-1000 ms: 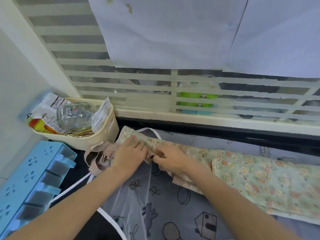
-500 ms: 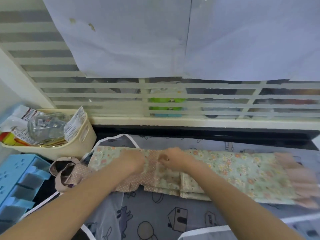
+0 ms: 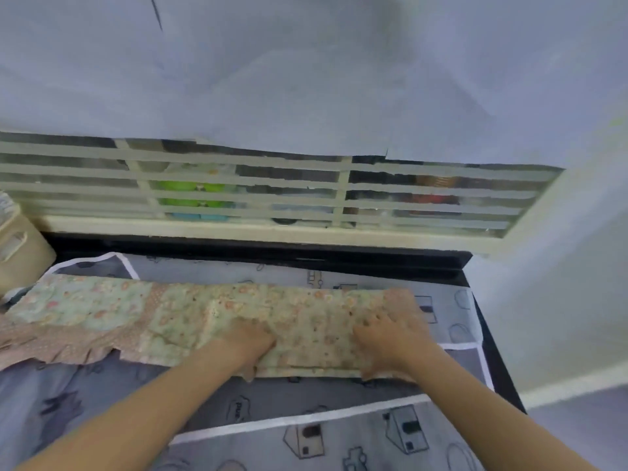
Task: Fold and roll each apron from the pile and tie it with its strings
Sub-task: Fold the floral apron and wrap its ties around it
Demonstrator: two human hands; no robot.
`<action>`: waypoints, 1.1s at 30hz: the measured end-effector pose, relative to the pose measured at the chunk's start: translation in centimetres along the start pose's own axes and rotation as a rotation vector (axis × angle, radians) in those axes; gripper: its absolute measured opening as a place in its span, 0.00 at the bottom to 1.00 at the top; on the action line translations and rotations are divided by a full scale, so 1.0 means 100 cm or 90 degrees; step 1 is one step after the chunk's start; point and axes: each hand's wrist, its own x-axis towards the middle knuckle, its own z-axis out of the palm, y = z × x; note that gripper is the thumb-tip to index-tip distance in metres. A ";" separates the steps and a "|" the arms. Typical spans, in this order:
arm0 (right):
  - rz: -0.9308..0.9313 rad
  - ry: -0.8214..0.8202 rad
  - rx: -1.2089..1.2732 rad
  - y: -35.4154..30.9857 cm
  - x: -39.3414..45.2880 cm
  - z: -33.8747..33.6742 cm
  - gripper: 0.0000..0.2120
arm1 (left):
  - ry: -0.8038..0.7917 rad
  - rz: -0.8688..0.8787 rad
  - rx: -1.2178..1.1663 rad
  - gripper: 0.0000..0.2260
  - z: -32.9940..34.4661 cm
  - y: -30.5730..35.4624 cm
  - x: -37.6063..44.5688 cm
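Observation:
The floral apron point(image 3: 190, 311) lies folded into a long strip across the counter, its pink ruffled edge hanging out at the left. Both my hands are on its right part. My left hand point(image 3: 253, 346) grips the near edge of the strip, with its fingers tucked under the fabric. My right hand point(image 3: 385, 338) presses down on the right end with its fingers spread, beside the pink ruffle there. The frame is blurred, so the fine finger positions are unclear.
A grey cartoon-print apron point(image 3: 306, 402) with white trim lies spread under the floral one. At the far left edge stands a cream basket point(image 3: 20, 246). A barred window grille point(image 3: 272, 195) runs along the back, and a wall point(image 3: 560, 283) closes the right side.
The view has swung right. Both hands have slid from the apron's left part to its right end, and the strip now lies flatter and longer across the counter.

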 end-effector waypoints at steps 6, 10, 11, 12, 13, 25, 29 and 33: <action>-0.019 0.018 -0.082 0.047 -0.011 0.041 0.37 | 0.027 -0.129 0.062 0.24 0.012 0.025 -0.006; -0.051 0.041 -0.121 0.040 -0.004 0.040 0.25 | 0.051 -0.152 0.070 0.24 0.014 0.026 -0.003; -0.065 0.022 -0.106 0.039 -0.005 0.036 0.21 | 0.064 -0.155 0.073 0.24 0.016 0.026 -0.003; -0.078 0.010 -0.081 0.040 -0.007 0.032 0.16 | 0.088 -0.157 0.076 0.23 0.021 0.025 -0.001; -0.087 0.012 -0.057 0.040 -0.010 0.027 0.14 | 0.131 -0.148 0.074 0.22 0.022 0.021 -0.002; -0.113 -0.227 0.145 0.021 -0.020 0.028 0.17 | -0.056 -0.025 -0.266 0.09 0.028 0.014 -0.019; -0.144 0.104 0.140 0.017 -0.015 0.010 0.07 | 0.247 -0.021 -0.319 0.18 0.001 0.040 -0.012; -0.131 -0.019 -0.019 0.000 -0.012 0.034 0.45 | -0.004 -0.038 -0.216 0.50 0.008 0.067 0.004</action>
